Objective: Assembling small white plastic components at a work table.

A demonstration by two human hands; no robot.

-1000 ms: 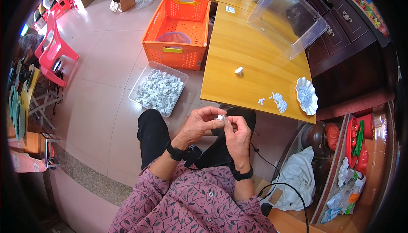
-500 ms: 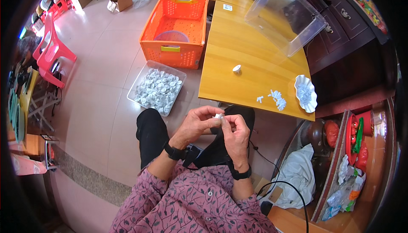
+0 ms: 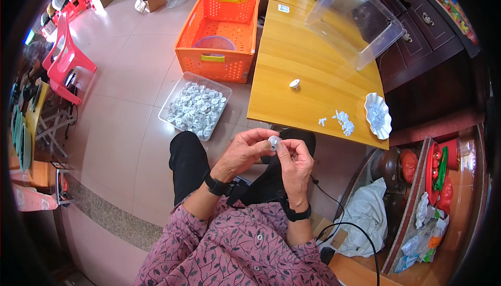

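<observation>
A small white round part (image 3: pixel 273 141) is held above the lap, just off the near edge of the desk (image 3: pixel 297 56), between both hands. The left hand (image 3: pixel 244 153) is closed on it with thumb and fingertips from the left; the right hand (image 3: pixel 295 162) is pinched on it from the right, its fingers (image 3: pixel 284 153) curled beneath. The grip of each hand is thus nearly shut, with only the part between the tips.

The part is judged light, stiff and probably moulded plastic, smooth enough to slip if pinched on its face. Hold is best taken at the rim, from opposite sides. Finer detail cannot be made out.

A like white piece (image 3: pixel 295 83) is seen alone near the middle of the desk. Small white bits (image 3: pixel 342 121) lie toward the near right corner, beside a white fluted dish (image 3: pixel 377 115). A clear tray of white parts (image 3: pixel 195 104) rests on the floor at the left of the desk, beside an orange crate (image 3: pixel 218 35). A clear bin (image 3: pixel 355 17) stands at the far right edge.
</observation>
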